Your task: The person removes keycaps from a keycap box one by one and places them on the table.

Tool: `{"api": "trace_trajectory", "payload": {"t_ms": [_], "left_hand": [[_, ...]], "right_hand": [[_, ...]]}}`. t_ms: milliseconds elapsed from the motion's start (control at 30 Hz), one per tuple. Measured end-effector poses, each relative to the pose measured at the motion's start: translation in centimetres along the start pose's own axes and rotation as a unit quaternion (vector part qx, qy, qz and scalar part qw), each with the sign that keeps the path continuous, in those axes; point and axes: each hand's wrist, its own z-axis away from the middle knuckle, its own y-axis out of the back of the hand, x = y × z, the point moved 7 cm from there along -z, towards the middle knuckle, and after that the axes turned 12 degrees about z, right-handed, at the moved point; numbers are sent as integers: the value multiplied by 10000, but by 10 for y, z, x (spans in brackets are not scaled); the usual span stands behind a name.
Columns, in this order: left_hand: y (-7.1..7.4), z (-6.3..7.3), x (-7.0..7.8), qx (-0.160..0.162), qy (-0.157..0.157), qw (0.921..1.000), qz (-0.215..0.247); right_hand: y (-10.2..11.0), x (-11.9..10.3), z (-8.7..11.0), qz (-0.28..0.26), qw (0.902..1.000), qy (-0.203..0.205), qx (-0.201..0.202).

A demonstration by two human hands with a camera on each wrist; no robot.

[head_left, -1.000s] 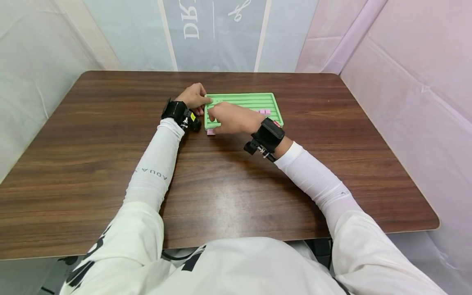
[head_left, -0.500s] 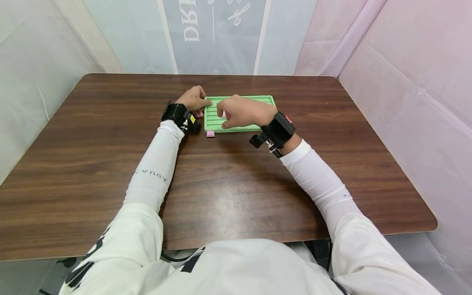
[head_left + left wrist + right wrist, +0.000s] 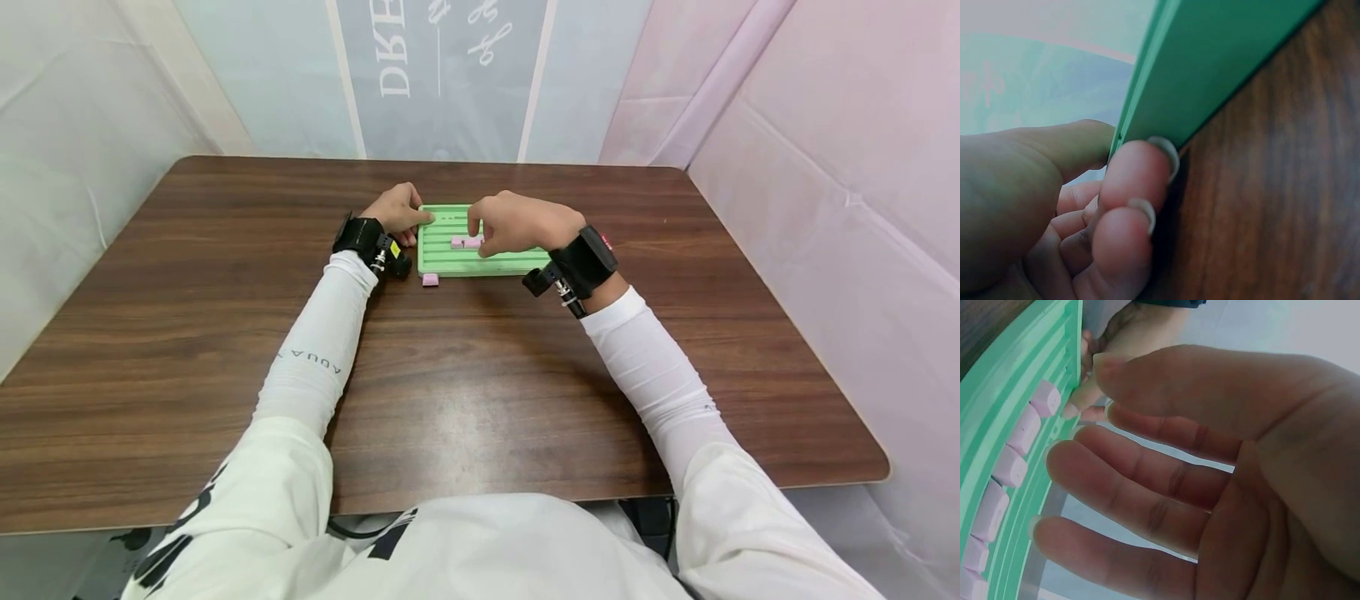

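Note:
A green ridged tray [image 3: 442, 268] lies at the far middle of the table. My left hand [image 3: 396, 212] holds its left edge, thumb on the rim [image 3: 1132, 94] and curled fingers [image 3: 1132, 175] against the side wall. Pink keycaps [image 3: 472, 242] sit in a row between the ridges. The right wrist view shows several of these keycaps [image 3: 1010, 465] lined up. Over the tray hovers my right hand [image 3: 528, 222], its fingers [image 3: 1122, 494] loosely bent and apart from the thumb, with nothing between them. It hides the tray's right part in the head view.
One more pink keycap [image 3: 430, 280] lies at the tray's near left corner. Brown wood-grain tabletop [image 3: 465, 375] surrounds the tray. Pale sheeting [image 3: 847, 183] hangs at the sides and back.
My right hand has moved rightward from the tray's left end, uncovering keycaps at the left of the row. The left hand keeps its hold on the tray's edge.

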Motion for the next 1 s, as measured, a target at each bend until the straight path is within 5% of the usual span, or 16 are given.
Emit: {"api": "trace_trajectory", "payload": {"t_ms": [300, 633, 1000], "left_hand": [[-1, -5, -1, -29, -16, 10000, 67], [-1, -3, -4, 32, -98, 9999, 47], [-5, -3, -6, -19, -117, 9999, 107]], "right_hand": [[4, 17, 3, -126, 9996, -227, 72], [15, 33, 9, -167, 9971, -97, 729], [-10, 73, 14, -151, 9964, -265, 793]]}}
